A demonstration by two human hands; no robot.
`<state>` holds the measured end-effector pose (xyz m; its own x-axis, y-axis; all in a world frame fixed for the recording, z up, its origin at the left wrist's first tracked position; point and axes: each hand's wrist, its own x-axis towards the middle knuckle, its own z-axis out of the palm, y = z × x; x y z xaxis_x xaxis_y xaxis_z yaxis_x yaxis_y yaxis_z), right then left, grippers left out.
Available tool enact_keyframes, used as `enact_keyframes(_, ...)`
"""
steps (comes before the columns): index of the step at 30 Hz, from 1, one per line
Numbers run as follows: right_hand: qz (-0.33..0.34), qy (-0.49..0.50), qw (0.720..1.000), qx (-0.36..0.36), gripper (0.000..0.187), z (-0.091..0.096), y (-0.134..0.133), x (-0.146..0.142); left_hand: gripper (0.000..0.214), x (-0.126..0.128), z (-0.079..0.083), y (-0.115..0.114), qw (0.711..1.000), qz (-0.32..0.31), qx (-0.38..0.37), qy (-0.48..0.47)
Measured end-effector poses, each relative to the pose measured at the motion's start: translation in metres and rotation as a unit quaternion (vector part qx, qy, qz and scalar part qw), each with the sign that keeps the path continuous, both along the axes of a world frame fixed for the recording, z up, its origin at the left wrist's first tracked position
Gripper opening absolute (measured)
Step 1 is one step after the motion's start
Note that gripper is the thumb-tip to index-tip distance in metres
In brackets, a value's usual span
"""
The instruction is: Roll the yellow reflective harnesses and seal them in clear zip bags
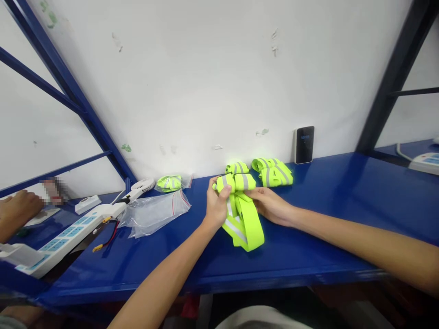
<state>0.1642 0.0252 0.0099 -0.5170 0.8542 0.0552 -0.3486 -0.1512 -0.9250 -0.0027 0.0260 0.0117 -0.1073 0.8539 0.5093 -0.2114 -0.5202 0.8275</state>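
- Two hands share one hold at mid-shelf. The left hand (216, 206) pinches the folded band between thumb and fingers, pressed together.
- The right hand (270, 206) lies at 3 o'clock from the left, fingers extended and laid against the fold; whether it pinches cannot be told.
- The reflective elastic band (244, 228), fluorescent yellow-green with a grey stripe, passes through both hands.
- Long axis of the band: roughly 12 to 6 o'clock, tilted toward 5. Its folded end projects above the grip at 12 o'clock; its looped end hangs below at 5 o'clock and meets the shelf.
- Folded reflective bundle (272, 172): just beyond the grip at 1 o'clock, lying on the shelf.
- Black wall-side device (304, 144): at 2 o'clock, upright against the wall.
- Bagged reflective bundle (168, 183): at 10 o'clock, in clear plastic.
- Flat clear plastic bag (154, 212): at 9 o'clock, red-edged seal.
- Small white fan (142, 185), white power strip (68, 237), red-and-black wires (107, 236): further out, 9 o'clock.
- Another person's hand (17, 210): far out at 9 o'clock, at the frame edge.
- Blue steel shelf (308, 256): carries all items.
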Motion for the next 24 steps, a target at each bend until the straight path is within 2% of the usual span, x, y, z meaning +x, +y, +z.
enact_keyframes(7,-0.047,0.009,0.998,0.035,0.031,-0.005,0.003,-0.001,0.047,0.002,-0.002,-0.002,0.998,0.005,0.017,0.066)
enact_keyframes(11,-0.081,0.005,0.995,0.057,0.035,-0.009,0.005,-0.002,0.053,-0.001,-0.005,0.002,0.996,-0.014,0.038,0.086)
enact_keyframes(14,-0.096,0.002,0.993,0.064,0.051,-0.008,0.003,-0.002,0.052,-0.001,-0.009,0.004,0.997,-0.032,0.025,0.066)
enact_keyframes(20,-0.136,-0.062,0.984,0.096,0.103,-0.001,-0.010,-0.002,0.049,-0.002,-0.011,0.011,0.997,-0.065,-0.045,-0.017)
enact_keyframes(24,-0.138,-0.043,0.987,0.072,0.100,0.004,-0.011,-0.001,0.054,-0.003,-0.007,0.010,0.992,-0.108,-0.054,-0.023)
